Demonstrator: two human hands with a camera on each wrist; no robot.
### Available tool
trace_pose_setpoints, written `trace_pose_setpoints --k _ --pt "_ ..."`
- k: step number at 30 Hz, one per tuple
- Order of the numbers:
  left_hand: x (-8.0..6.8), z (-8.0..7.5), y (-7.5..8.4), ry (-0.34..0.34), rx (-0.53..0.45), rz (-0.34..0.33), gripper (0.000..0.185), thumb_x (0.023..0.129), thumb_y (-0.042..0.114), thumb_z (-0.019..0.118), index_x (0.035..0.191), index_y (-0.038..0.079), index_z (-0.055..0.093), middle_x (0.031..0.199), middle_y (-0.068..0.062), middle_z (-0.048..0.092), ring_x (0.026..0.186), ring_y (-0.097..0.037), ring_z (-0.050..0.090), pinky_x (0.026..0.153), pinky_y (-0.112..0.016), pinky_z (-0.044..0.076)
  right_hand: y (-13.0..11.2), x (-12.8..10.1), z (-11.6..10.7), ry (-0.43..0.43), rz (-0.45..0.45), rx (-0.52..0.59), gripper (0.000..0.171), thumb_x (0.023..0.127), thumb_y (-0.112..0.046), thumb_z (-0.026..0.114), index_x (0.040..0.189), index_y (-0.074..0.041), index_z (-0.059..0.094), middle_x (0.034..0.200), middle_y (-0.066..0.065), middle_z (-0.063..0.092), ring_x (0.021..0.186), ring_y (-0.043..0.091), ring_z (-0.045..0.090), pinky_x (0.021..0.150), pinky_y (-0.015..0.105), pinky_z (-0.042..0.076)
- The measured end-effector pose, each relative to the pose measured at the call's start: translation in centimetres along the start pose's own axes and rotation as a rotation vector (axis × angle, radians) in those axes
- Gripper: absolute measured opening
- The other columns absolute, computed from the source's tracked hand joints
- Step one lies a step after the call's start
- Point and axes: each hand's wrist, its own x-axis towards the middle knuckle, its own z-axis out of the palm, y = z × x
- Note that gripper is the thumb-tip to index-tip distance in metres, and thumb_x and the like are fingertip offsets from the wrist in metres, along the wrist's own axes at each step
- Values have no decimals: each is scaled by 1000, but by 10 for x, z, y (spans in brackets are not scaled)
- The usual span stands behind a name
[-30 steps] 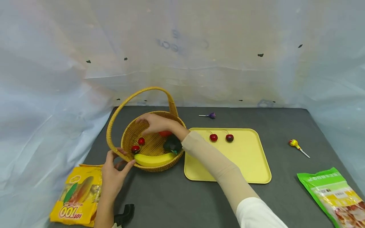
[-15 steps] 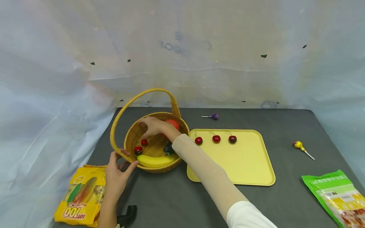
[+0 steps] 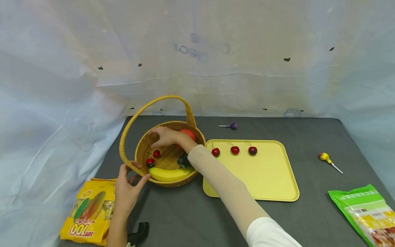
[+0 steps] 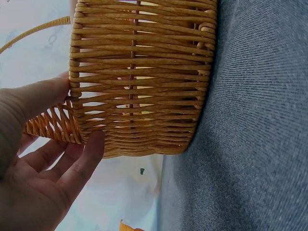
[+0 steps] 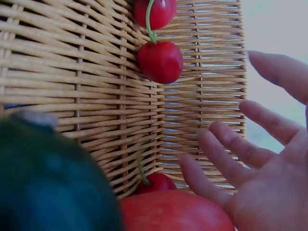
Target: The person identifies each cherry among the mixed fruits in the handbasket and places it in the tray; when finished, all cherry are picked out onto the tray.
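Observation:
My left hand (image 3: 126,187) pinches the rim of the yellow wicker basket (image 4: 139,72) at the handle's near base, thumb on one side and fingers on the other. My right hand (image 3: 166,135) is inside the basket, over its back left part. In the right wrist view its fingers (image 5: 269,120) are spread, with nothing between them. Two cherries (image 5: 160,61) lie near this hand, and a third cherry (image 5: 156,184) shows behind a red round fruit (image 5: 178,211). A banana (image 3: 169,174) lies along the front wall. A dark green, rounded thing (image 5: 53,178) is partly hidden by the forearm.
Right of the basket, a yellow tray (image 3: 262,178) bears three cherries along its back edge. A purple lollipop (image 3: 232,126) lies behind it, a yellow lollipop (image 3: 325,157) to the right. Candy bags, yellow (image 3: 89,212) and green (image 3: 364,209), flank the table.
The whole head view has shifted slightly. My right forearm has swung left, uncovering the tray's leftmost cherry and more of the red fruit. My left hand keeps its hold on the basket.

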Motion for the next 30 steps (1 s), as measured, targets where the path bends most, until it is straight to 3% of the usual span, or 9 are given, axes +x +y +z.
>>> trace_pose_setpoints --k 3,7,9,11,19,22,30 --pt "0 0 0 -2 -12 21 56 82 -5 79 129 -2 48 119 -12 55 114 -26 53 84 -13 53 1 0 0 33 43 -70 61 98 -39 64 149 -11 45 150 5 46 131 21 49 102 30 47" --pt "0 0 -1 -10 -16 27 54 83 -3 78 128 -1 48 119 -12 56 115 -24 53 85 -14 53 2 2 2 51 179 -337 70 95 -59 57 150 -19 44 146 -1 50 126 17 53 96 33 51" --pt "0 1 -2 -14 -17 24 54 83 -3 78 128 -1 48 119 -12 55 116 -23 53 85 -14 53 4 3 2 38 230 -425 71 93 -61 58 151 -22 44 145 -4 52 124 16 54 93 34 52" --pt "0 1 -3 -15 -17 22 54 83 -4 78 128 -1 48 119 -12 55 116 -23 52 85 -15 54 4 4 3 21 243 -445 68 93 -56 63 150 -22 45 142 -5 53 123 16 55 93 35 52" --pt "-1 1 -2 -15 -14 21 54 83 -3 78 128 -2 48 117 -9 55 115 -20 52 85 -19 55 2 4 5 -37 162 -279 54 95 -30 70 144 -15 52 143 1 53 124 18 54 95 30 50" --pt "0 0 -2 -15 -10 19 53 83 -3 78 128 -2 48 117 -9 55 115 -18 52 85 -17 54 0 4 7 -75 136 -190 53 93 -21 70 143 -12 53 144 3 52 121 16 55 90 25 50" --pt "1 -1 -1 -9 -33 14 56 82 -4 79 129 0 49 119 -10 56 116 -19 52 84 -13 53 -2 6 14 -246 43 -19 32 89 0 71 120 -4 66 109 7 65 88 17 61 74 30 55"
